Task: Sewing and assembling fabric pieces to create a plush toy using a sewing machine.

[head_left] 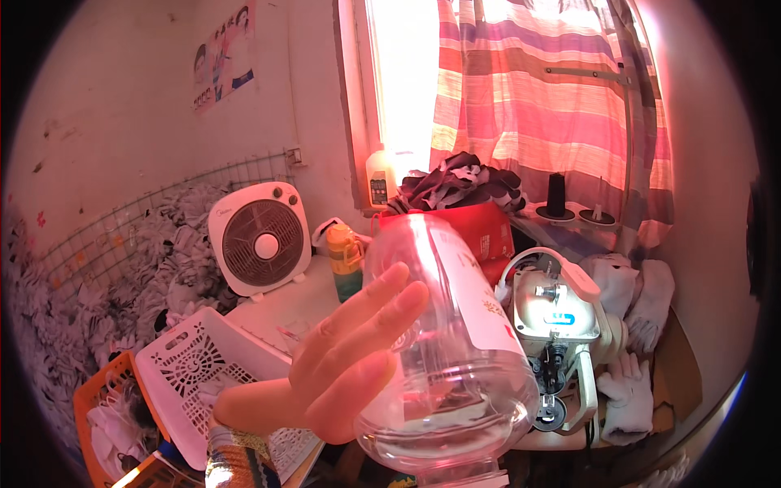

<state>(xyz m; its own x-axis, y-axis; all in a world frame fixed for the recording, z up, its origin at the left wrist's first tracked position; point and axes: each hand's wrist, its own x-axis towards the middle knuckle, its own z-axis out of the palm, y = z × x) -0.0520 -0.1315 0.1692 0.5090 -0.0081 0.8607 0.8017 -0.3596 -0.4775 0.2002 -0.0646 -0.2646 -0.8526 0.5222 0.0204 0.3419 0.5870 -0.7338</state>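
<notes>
A large clear plastic bottle [439, 382] with a white label is tilted close in front of me, its neck at the lower edge, with some clear liquid inside. My left hand [333, 358] overlaps the bottle's left side, fingers extended and somewhat apart; whether they touch it is unclear. A patterned sleeve covers the wrist. My right hand is not in view.
At left are piled gloves [122, 260], a white fan [264, 244], white basket [171, 374] and orange crate [93, 390]. Behind stand a yellow-green flask [346, 276] and red bag [480, 236]. At right are a sewing machine [553, 317] and white gloves [626, 398].
</notes>
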